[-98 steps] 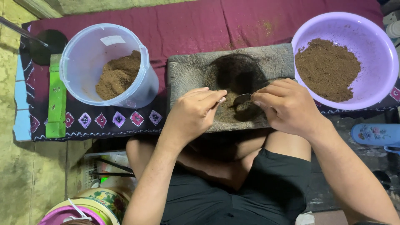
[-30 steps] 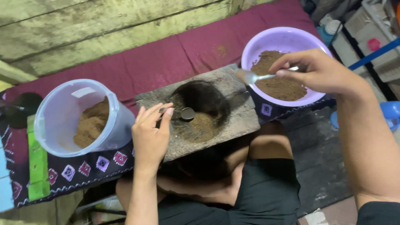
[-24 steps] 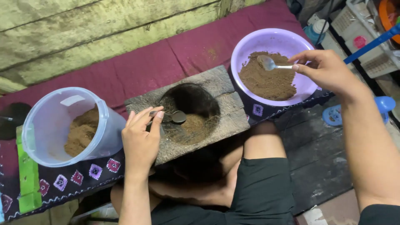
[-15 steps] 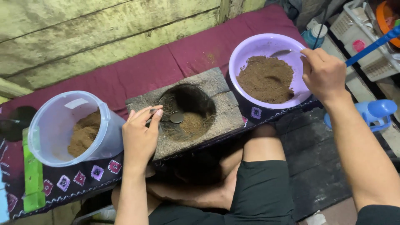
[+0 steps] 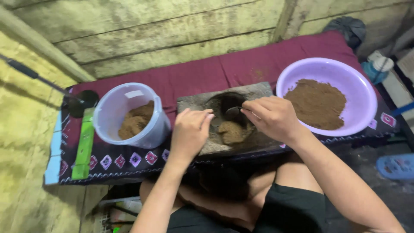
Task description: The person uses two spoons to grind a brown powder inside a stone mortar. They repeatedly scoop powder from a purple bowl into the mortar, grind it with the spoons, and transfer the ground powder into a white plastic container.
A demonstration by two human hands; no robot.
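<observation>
A grey stone block with a round hollow lies on a dark red cloth. Brown powder sits in the hollow. My right hand grips a metal spoon and holds its bowl over the hollow. My left hand rests on the block's near left side, its fingertips pinching a small round dark piece at the hollow's edge. A purple basin with brown powder stands to the right. At the left stands a clear plastic tub partly filled with brown powder.
A green strip lies at the cloth's left end beside a dark ladle with a long handle. Rough wooden boards rise behind. A blue bottle and a blue item lie to the right. My knees are under the block.
My right hand has come back from the purple basin with the spoon and now holds it over the hollow. The left hand stayed at the hollow's edge. The camera shifted.
</observation>
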